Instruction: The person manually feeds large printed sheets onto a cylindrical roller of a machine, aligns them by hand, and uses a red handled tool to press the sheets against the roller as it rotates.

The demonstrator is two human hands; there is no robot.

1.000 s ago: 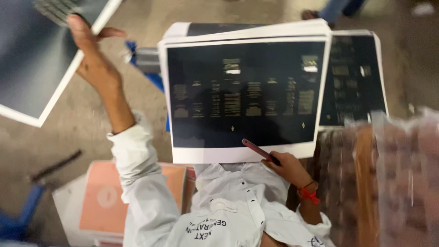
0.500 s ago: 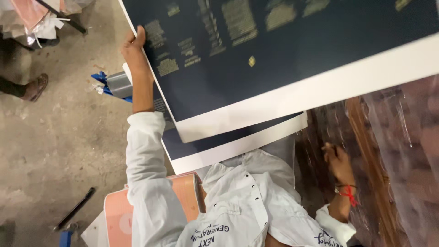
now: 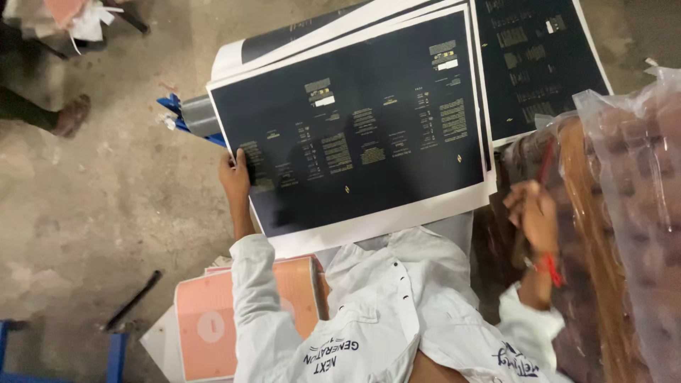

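Observation:
A large dark navy printed sheet (image 3: 369, 135) with a white border lies on top of a stack of like sheets in front of me. My left hand (image 3: 234, 174) grips its left edge, thumb on top of the dark print. A second dark sheet (image 3: 539, 64) lies to the right, partly under the first. My right hand (image 3: 532, 213), blurred, is off the sheet's right edge beside plastic-wrapped bundles. It is closed on a thin red pen-like tool (image 3: 546, 162) that points upward. A red thread (image 3: 550, 268) circles that wrist.
Brownish bundles in clear plastic (image 3: 638, 213) fill the right side. Orange printed sheets (image 3: 206, 319) lie by my left elbow. A grey roll on a blue frame (image 3: 195, 117) sits left of the stack. Another person's shoe (image 3: 67, 117) and a dark rod (image 3: 131, 301) are on the concrete floor.
The dark sheet, held high in my left hand before, now lies flat on the stack. My right hand moved right, off the sheets, toward the plastic bundles.

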